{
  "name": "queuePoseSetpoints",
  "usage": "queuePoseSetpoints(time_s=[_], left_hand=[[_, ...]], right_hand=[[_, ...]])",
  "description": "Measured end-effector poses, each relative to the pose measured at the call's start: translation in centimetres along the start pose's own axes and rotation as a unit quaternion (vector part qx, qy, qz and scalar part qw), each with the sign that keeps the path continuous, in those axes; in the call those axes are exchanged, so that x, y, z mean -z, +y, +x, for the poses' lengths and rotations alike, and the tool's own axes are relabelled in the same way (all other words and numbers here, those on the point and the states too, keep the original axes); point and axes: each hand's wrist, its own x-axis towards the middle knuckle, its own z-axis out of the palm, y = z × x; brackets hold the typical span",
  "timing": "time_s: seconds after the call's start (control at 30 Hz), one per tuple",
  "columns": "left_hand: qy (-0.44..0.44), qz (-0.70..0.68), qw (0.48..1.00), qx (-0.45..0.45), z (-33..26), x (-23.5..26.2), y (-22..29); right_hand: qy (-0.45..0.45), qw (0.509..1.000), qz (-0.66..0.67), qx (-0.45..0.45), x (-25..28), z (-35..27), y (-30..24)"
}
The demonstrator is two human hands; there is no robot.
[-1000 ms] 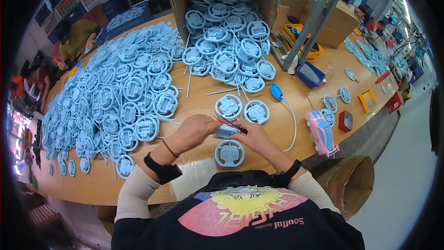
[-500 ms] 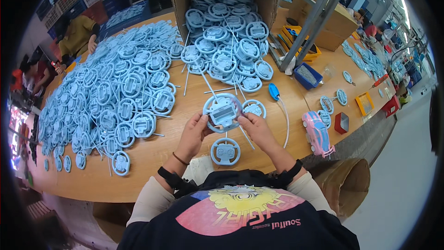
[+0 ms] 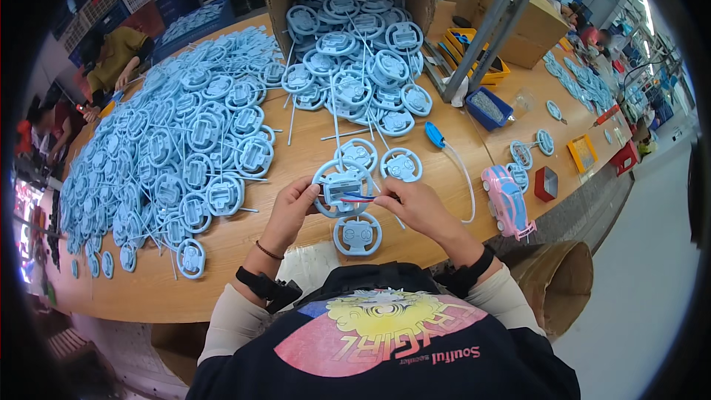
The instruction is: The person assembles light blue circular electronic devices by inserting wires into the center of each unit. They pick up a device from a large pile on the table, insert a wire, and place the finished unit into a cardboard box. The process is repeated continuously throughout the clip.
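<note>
A light blue toy steering-wheel controller [image 3: 341, 188] is held up over the table, its rectangular compartment facing me. My left hand [image 3: 290, 206] grips the rim on its left side with closed fingers. At the other side, my right hand [image 3: 412, 202] pinches thin red and blue wires [image 3: 360, 198] that run across the compartment. Their far ends are too small to follow. Directly below lies another wheel [image 3: 358, 235], face up with two round dials. Two more wheels rest just beyond my hands, one of them [image 3: 402, 166] to the right.
A large heap of blue wheels [image 3: 170, 133] covers the left side. More spill from a tipped cardboard box [image 3: 271, 7]. To the right are a blue bulb with a tube [image 3: 435, 134], a pink toy car [image 3: 508, 204], a screw tray [image 3: 489, 110] and a metal post [image 3: 495, 30]. Co-workers sit far left.
My right hand has left the controller's rim and now pinches red and blue wires at its compartment. The held controller has come slightly lower and left in view.
</note>
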Motion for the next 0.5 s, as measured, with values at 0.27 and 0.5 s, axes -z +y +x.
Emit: queuePoseSetpoints(time_s=[0.27,0.5], left_hand=[[-0.017,-0.066,0.997,0.043,0.3,-0.7,-0.1],[-0.022,-0.11,0.992,0.052,-0.6,-0.1,-1.0]], right_hand=[[-0.019,0.998,0.054,0.001,0.0,0.0,0.8],[0.011,0.995,0.088,0.037,-1.6,-0.1,2.0]])
